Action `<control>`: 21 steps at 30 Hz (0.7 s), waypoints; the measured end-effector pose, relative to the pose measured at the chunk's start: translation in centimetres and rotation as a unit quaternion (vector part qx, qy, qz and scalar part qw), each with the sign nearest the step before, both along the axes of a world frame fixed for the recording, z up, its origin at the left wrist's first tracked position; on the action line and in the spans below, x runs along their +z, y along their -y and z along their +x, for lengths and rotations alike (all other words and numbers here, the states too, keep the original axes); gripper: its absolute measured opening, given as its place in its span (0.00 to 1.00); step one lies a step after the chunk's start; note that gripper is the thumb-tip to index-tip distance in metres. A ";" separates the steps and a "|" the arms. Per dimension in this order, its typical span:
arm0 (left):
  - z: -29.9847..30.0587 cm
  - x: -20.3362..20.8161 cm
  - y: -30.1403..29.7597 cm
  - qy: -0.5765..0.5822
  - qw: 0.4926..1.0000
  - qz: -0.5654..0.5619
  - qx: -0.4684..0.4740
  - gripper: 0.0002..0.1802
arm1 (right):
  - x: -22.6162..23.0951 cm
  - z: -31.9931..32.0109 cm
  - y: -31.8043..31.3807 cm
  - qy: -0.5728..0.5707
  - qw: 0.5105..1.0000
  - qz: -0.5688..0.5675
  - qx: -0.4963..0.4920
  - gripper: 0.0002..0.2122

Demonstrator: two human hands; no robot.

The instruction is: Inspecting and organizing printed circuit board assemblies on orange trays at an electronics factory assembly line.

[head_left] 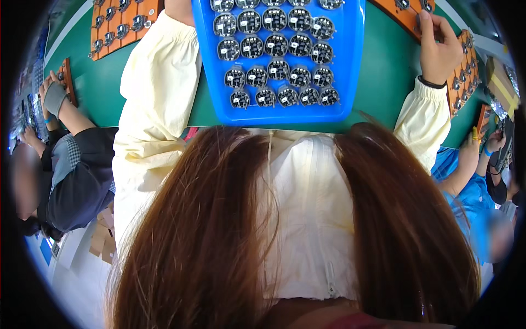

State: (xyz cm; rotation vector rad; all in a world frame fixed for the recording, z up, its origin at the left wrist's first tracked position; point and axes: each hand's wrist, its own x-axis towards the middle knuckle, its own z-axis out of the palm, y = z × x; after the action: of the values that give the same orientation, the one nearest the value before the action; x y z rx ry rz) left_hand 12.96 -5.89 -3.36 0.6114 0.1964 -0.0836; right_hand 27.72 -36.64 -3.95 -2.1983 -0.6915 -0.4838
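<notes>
So the blue tray (285,116) sits at the far middle of a green table (383,71), right in front of the person. It's loaded with round circuit-board pieces (275,45), lined up in slightly wobbly rows, little electronics facing up.

Right hand (440,52) is out at the far right, with a black band (432,83) on the wrist. Thumb and fingers are bunched close together at a small dark piece (419,23) by the edge of an orange board (393,10). Honestly can't tell if they're properly pinching it or just touching it. Left arm reaches far past the tray's left side; only the left wrist (181,11) shows, the hand is cut off, so no clue what that grip is doing.

Another orange board with round pieces on it is at the far left (116,23), and a third, also full, runs down the right side (453,101), just beside the right hand.

There's a co-worker in dark clothes on the left (76,192), a grey wrap (55,98) around one hand, next to a smaller orange board (68,82). Somebody in blue (474,189) is on the right, hands near another orange piece.
</notes>
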 end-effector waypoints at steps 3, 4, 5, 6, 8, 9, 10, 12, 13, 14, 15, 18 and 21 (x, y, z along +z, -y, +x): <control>0.1 0.1 -0.1 -0.002 1.000 0.026 0.013 0.37 | -0.3 0.3 -0.1 0.030 1.000 0.002 -0.002 0.10; 0.3 0.0 -0.1 0.000 0.999 0.030 0.014 0.37 | -0.1 0.3 0.1 0.046 0.999 -0.001 -0.005 0.10; 0.3 -0.2 -0.3 0.020 1.000 0.019 -0.006 0.37 | 1.9 -0.9 -0.5 -0.023 0.995 -0.088 -0.031 0.10; 0.3 -0.2 -0.3 0.016 1.000 0.019 -0.008 0.37 | 2.0 -1.3 -1.0 -0.027 0.995 -0.089 -0.033 0.10; 0.4 -0.4 -0.2 0.024 0.999 0.038 0.001 0.37 | 1.7 -1.4 -1.6 0.043 0.998 -0.021 -0.034 0.08; 0.5 -0.7 -0.3 0.044 0.998 0.032 -0.019 0.37 | 1.7 -1.3 -1.2 0.055 0.997 -0.043 -0.027 0.08; 0.3 -0.6 -0.3 0.042 0.998 0.033 -0.018 0.37 | 1.6 -1.2 -1.2 0.052 0.997 -0.042 -0.026 0.08; 0.1 -0.5 -0.3 0.039 0.999 0.033 -0.012 0.37 | 1.3 -1.2 -1.3 0.051 0.998 -0.025 -0.018 0.08; 0.2 -0.4 -0.3 0.044 0.998 0.040 -0.020 0.37 | 1.4 -1.2 -1.2 0.050 0.998 -0.026 -0.019 0.08; 0.2 -0.5 -0.3 0.044 0.998 0.039 -0.021 0.37 | 1.5 -1.3 -1.2 0.050 0.998 -0.024 -0.020 0.08; 0.3 -0.7 -0.5 0.048 0.998 0.027 -0.026 0.37 | 1.6 -1.4 -1.2 0.050 0.998 -0.023 -0.021 0.08; 0.2 -0.4 -0.5 0.049 0.998 0.018 -0.022 0.37 | 1.8 -1.3 -1.4 0.063 0.998 -0.025 -0.012 0.08; 0.1 -0.3 -0.8 0.048 0.998 0.019 -0.023 0.37 | 2.2 -1.5 -1.7 0.057 0.998 -0.028 -0.010 0.08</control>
State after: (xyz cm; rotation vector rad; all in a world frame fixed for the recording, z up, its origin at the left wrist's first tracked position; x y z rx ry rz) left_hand 13.08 -5.12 -3.66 0.6572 0.0921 -0.0941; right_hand 26.23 -34.99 -1.72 -2.2453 -0.7528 -0.6099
